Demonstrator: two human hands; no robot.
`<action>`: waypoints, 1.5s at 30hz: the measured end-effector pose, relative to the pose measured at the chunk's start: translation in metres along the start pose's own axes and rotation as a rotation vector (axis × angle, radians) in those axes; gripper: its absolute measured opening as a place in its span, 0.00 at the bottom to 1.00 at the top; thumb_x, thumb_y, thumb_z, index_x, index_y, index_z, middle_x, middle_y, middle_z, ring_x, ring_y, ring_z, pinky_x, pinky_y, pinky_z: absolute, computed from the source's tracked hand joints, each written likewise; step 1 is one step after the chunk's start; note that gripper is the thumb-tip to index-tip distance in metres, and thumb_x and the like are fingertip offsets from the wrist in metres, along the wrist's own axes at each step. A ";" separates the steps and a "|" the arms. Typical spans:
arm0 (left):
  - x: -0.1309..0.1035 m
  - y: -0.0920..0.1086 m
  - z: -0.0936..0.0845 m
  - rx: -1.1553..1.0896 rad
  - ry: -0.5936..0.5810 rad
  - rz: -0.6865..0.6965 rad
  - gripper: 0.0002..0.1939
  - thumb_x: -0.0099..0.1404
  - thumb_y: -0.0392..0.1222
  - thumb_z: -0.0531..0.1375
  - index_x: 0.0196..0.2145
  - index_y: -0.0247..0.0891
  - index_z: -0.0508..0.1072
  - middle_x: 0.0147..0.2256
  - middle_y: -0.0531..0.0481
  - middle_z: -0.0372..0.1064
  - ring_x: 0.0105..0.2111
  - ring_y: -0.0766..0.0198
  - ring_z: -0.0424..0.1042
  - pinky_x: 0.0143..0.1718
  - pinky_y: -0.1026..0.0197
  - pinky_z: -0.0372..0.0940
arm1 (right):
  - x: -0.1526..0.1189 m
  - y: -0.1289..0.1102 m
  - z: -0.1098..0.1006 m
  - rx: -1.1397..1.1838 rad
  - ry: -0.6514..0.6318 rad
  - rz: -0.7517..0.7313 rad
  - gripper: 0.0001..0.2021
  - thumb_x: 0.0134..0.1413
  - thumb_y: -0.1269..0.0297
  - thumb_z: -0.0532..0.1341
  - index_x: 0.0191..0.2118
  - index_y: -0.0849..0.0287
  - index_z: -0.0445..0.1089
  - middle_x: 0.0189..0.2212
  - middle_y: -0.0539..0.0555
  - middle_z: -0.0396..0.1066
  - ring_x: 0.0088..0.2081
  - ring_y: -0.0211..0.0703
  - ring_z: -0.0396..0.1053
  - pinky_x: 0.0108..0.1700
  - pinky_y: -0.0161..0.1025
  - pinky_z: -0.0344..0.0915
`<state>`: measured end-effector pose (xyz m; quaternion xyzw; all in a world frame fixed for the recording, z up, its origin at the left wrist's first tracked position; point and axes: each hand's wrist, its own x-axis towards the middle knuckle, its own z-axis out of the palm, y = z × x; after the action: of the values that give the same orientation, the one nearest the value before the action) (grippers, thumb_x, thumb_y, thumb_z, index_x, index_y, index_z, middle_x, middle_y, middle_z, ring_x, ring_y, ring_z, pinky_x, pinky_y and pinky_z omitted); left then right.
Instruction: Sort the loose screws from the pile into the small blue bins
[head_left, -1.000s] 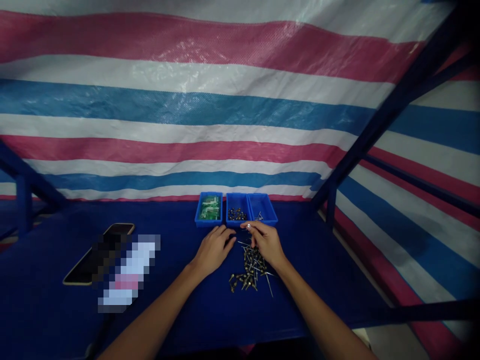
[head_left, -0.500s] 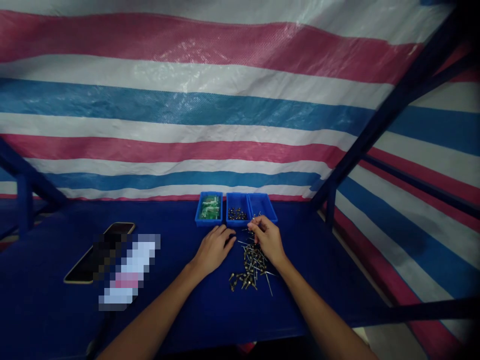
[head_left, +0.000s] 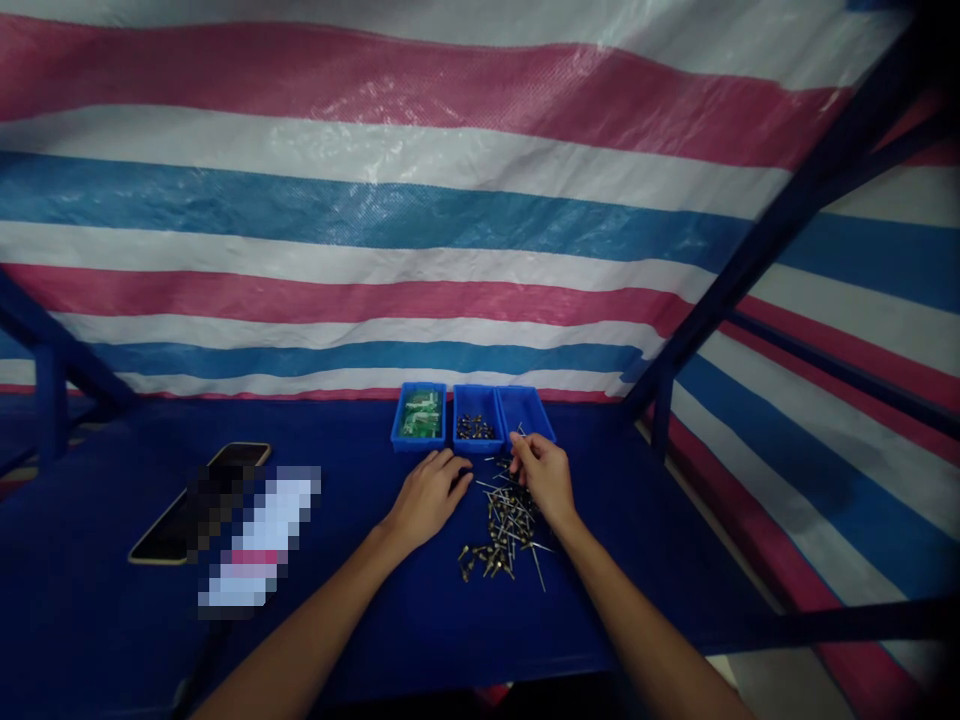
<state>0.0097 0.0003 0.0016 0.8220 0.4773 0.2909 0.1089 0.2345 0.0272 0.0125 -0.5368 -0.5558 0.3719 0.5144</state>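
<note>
My left hand (head_left: 430, 497) rests palm down on the blue table, fingers slightly bent and thumb apart, holding nothing I can see. Just to its right lies a loose pile of small parts (head_left: 510, 522), with dark and brass-coloured bodies; several have long thin silvery shafts. Over the pile's far end is my right hand (head_left: 548, 478), thumb and fingertips pinched together in front of the right-hand blue bin (head_left: 527, 408). A thin silvery shaft shows by those fingertips, but whether they grip it is unclear. Similar small parts (head_left: 475, 428) lie in the middle bin (head_left: 475, 396).
The left blue bin (head_left: 399, 420) holds green circuit boards (head_left: 421, 415). A phone (head_left: 161, 522) and a blurred-out bright object (head_left: 262, 540) lie at the left of the blue table (head_left: 360, 640). Striped sheeting (head_left: 375, 220) hangs behind, and a dark blue frame bar (head_left: 739, 275) slants at right.
My right hand has shifted slightly to the right, its fingertips still together. My left hand and the pile look unchanged.
</note>
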 end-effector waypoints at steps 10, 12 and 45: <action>0.000 0.000 0.001 0.032 0.036 -0.017 0.12 0.79 0.44 0.53 0.48 0.43 0.76 0.43 0.47 0.74 0.44 0.54 0.73 0.49 0.51 0.69 | -0.008 0.001 0.004 -0.587 -0.262 -0.332 0.14 0.58 0.48 0.71 0.35 0.52 0.74 0.25 0.47 0.71 0.29 0.44 0.69 0.32 0.37 0.56; 0.000 0.000 0.001 0.051 0.034 -0.026 0.12 0.79 0.44 0.53 0.47 0.43 0.76 0.42 0.47 0.73 0.43 0.54 0.73 0.47 0.51 0.70 | -0.009 0.000 0.005 -0.649 -0.344 -0.379 0.13 0.59 0.49 0.72 0.37 0.52 0.74 0.28 0.48 0.73 0.33 0.46 0.70 0.37 0.39 0.57; 0.001 0.002 -0.001 0.050 0.005 -0.042 0.12 0.79 0.43 0.54 0.49 0.43 0.76 0.42 0.48 0.73 0.42 0.55 0.72 0.47 0.52 0.68 | -0.009 -0.001 0.004 -0.254 -0.327 -0.398 0.13 0.75 0.61 0.51 0.57 0.52 0.67 0.38 0.53 0.74 0.39 0.45 0.73 0.45 0.39 0.67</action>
<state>0.0107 0.0001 0.0039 0.8135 0.5019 0.2785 0.0933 0.2294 0.0187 0.0107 -0.4102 -0.7679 0.2725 0.4096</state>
